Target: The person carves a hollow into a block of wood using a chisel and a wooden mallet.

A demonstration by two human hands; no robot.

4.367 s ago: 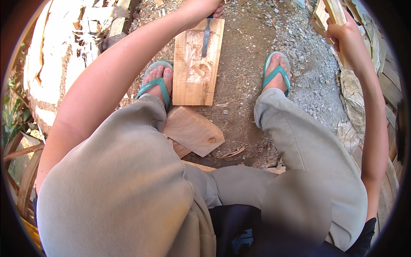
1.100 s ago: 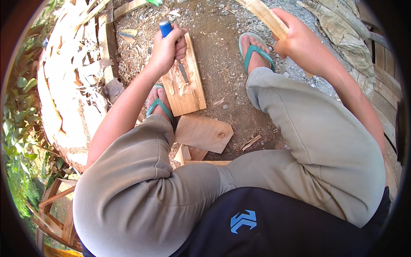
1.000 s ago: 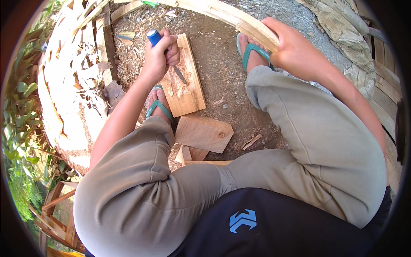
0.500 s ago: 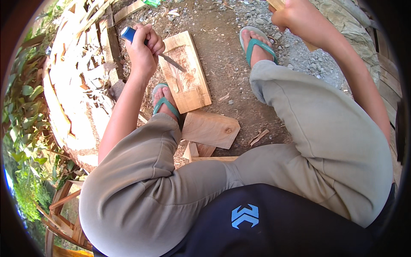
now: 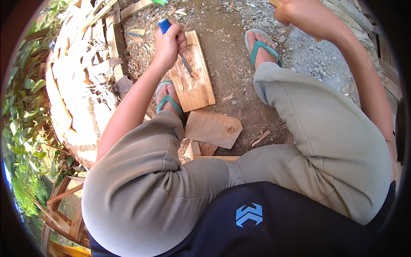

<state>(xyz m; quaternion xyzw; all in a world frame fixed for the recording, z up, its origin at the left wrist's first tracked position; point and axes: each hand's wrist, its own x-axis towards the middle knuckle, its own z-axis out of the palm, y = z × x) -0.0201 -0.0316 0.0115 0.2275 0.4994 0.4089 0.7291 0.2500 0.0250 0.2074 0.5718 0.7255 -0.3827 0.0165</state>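
My left hand (image 5: pixel 169 45) is wrapped round a chisel (image 5: pixel 163 25) whose blue handle end sticks out above the fist. The dark blade slants down, its tip touching a rough, hollowed patch on a pale rectangular board (image 5: pixel 201 92). This board lies on the ground beside my left foot (image 5: pixel 169 98), with shavings and splintered grain in the hollow. Up at the top right, my right hand (image 5: pixel 302 16) is closed on a wooden stick (image 5: pixel 276 2). The frame's upper edge cuts that stick off, so its full shape is hidden.
Nearer me lies a wood block (image 5: pixel 214 128) with a knot and cut corners, over smaller offcuts (image 5: pixel 206 149). My right foot (image 5: pixel 262 47) rests on the dirt by grey gravel (image 5: pixel 317 64). Scrap wood and a large sunlit log (image 5: pixel 77 98) line the left, beside leafy plants (image 5: pixel 25 111).
My left hand has moved right with the chisel, which now stands steeper, its tip still at the hollow. My right hand, holding the stick, has shifted slightly up and right.
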